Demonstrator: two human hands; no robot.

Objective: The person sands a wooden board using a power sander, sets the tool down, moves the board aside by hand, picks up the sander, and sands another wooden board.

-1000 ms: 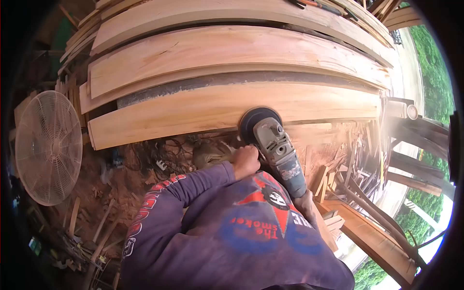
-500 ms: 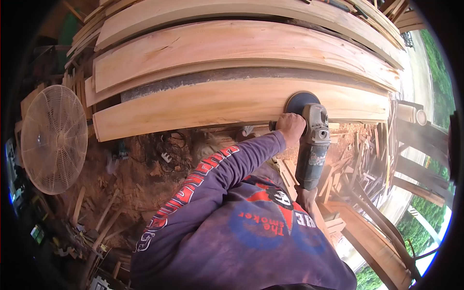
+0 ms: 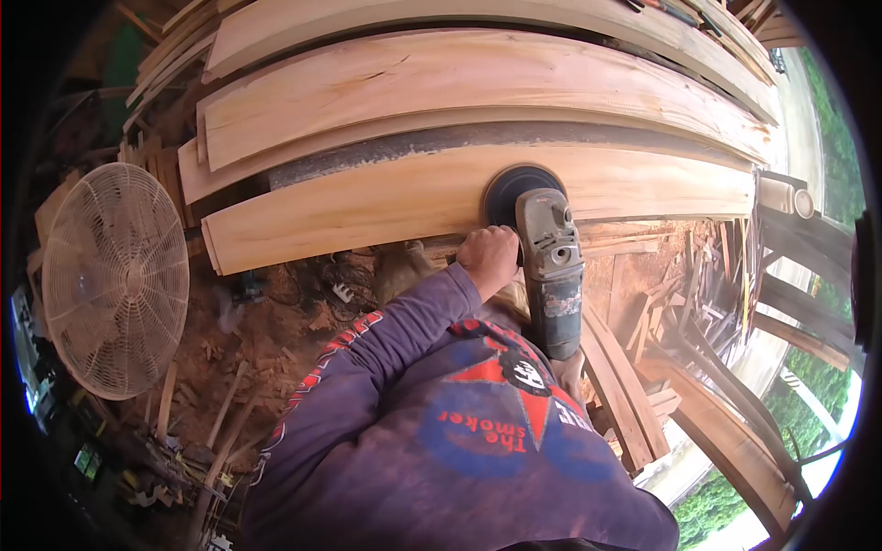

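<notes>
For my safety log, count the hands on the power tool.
2: the left hand near the disc; the right hand, partly hidden, at the rear end of the power tool.

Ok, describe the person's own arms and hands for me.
The left sleeve is long and faded purple, with red, white-edged lettering along it; the left fingers are ungloved. The right fingers are mostly hidden, and no right cuff can be made out.

Round fan (image 3: 115, 280) (wire-caged), wood scraps (image 3: 167, 401), greenery (image 3: 831, 129)
</notes>
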